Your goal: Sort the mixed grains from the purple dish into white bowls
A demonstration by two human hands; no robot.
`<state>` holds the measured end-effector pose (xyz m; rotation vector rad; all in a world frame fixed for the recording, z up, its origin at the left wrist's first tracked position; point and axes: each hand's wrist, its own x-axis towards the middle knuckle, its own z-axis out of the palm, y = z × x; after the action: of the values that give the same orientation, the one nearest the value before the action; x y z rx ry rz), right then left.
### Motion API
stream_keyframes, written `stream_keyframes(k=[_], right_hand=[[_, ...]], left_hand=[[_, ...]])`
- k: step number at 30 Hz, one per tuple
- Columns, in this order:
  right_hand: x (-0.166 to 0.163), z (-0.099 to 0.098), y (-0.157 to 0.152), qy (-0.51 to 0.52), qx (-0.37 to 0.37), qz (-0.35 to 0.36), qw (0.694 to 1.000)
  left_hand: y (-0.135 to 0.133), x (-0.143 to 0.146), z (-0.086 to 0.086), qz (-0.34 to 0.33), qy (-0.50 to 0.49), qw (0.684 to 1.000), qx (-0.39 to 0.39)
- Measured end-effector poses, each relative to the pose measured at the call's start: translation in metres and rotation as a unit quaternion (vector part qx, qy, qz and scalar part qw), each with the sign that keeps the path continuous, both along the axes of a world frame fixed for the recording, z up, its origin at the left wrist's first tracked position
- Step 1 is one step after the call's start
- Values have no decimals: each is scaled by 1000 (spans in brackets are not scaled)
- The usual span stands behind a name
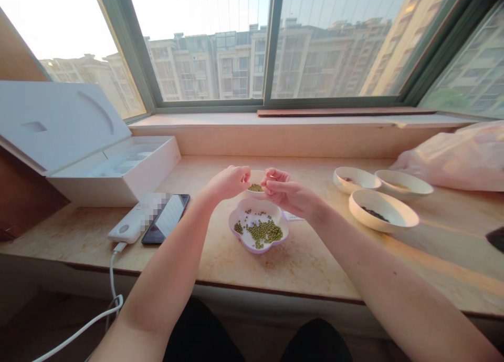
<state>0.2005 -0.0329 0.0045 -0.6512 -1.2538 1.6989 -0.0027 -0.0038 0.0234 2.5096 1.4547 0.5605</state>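
2 hands meet over the purple dish (pixel 241 239); left hand (pixel 228 182) and right hand (pixel 284 190) each keep a closed grip on the small bowl (pixel 255 184) of green beans at 12 o'clock; tilt gently, keeping it centred.

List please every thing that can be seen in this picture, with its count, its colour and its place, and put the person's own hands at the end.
flower-shaped dish: one, white with lilac rim, centre of the ledge, holds green beans.
green beans: many, green, in the dish; more in the small bowl.
small bowl: one, pale, held up between the two hands.
round bowls: three, white, on the right; the nearest holds a few dark bits.
plastic bag: one, pinkish, far right.
open box: one, white, lid raised, left.
phone: one, black, left of the dish.
power bank: one, white, beside the phone, white cable hanging.
left hand: on the small bowl's left side.
right hand: on its right side.
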Motion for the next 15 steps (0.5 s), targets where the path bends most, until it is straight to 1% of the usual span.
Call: stream_keyframes(k=[4, 7, 10, 12, 15], right_hand=[[0, 2, -2, 17, 10, 20, 1000], [2, 4, -3, 28, 14, 18, 999], [4, 5, -2, 10, 37, 10, 999], [5, 5, -1, -15, 51, 3, 999], [5, 4, -1, -29, 48, -4, 998]], left_hand=[[-10, 8, 4, -13, 7, 1000, -25], [-16, 15, 4, -55, 19, 997, -43], [-19, 20, 2, -95, 20, 995, -37], [-19, 21, 0, -99, 16, 994, -35], [-18, 21, -2, -96, 21, 994, -51]])
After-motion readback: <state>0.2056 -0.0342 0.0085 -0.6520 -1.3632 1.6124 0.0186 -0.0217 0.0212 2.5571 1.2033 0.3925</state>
